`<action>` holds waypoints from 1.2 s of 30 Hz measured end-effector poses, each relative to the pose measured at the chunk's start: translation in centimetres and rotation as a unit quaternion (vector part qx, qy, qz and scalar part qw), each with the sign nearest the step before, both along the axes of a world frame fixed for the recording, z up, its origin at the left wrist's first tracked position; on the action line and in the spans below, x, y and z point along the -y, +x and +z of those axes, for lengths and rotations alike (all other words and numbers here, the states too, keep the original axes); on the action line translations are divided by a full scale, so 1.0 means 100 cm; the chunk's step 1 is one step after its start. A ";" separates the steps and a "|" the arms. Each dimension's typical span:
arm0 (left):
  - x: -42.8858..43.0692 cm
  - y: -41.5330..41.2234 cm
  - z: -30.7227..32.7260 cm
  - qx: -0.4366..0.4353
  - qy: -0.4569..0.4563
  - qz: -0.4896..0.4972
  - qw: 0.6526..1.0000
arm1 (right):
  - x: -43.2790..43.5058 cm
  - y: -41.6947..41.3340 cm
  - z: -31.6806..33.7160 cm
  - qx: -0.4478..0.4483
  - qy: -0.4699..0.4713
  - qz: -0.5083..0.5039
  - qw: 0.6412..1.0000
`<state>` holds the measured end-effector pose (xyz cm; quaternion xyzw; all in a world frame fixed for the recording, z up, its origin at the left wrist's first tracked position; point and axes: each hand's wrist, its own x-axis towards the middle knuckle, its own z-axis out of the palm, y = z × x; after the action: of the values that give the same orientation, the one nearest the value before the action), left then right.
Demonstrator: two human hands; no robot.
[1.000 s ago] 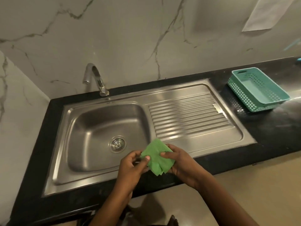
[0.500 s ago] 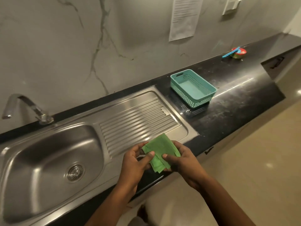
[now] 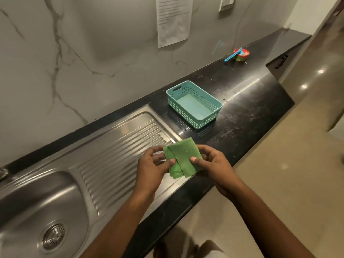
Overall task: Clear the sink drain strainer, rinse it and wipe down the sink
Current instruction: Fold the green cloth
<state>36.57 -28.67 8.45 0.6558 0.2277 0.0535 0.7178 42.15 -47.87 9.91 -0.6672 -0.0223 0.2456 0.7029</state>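
Head view: one folded green cloth point(image 3: 183, 158) is pinched between two hands, left hand point(image 3: 154, 168) and right hand point(image 3: 214, 163), over the ribbed steel drainboard point(image 3: 119, 155). One round perforated strainer point(image 3: 54, 236) is seated in the steel sink basin point(image 3: 28, 202) at 8 o'clock. One teal lattice basket point(image 3: 193, 104), nothing inside, is parked at 12 on the black countertop point(image 3: 251, 112).

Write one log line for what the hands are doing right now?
left hand: holds green cloth | right hand: holds cloth | strainer: in sink drain | basket: on counter
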 end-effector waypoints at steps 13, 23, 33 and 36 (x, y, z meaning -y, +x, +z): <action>0.061 0.138 0.020 0.024 -0.006 0.063 0.998 | 0.037 0.194 0.015 0.035 -0.033 0.008 0.999; 0.084 0.162 0.015 -0.004 0.030 0.138 0.990 | 0.016 0.329 -0.010 -0.003 -0.093 0.032 0.995; 0.077 0.133 0.007 -0.030 0.050 0.208 0.976 | -0.030 0.360 -0.057 -0.078 -0.147 0.083 0.983; 0.076 0.126 0.006 -0.041 0.054 0.219 0.973 | -0.031 0.363 -0.062 -0.042 -0.221 0.095 0.970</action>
<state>49.12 -36.31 9.08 0.6298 0.3916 0.1946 0.6420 78.49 -44.73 3.67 -0.7898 -0.0018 0.3378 0.5119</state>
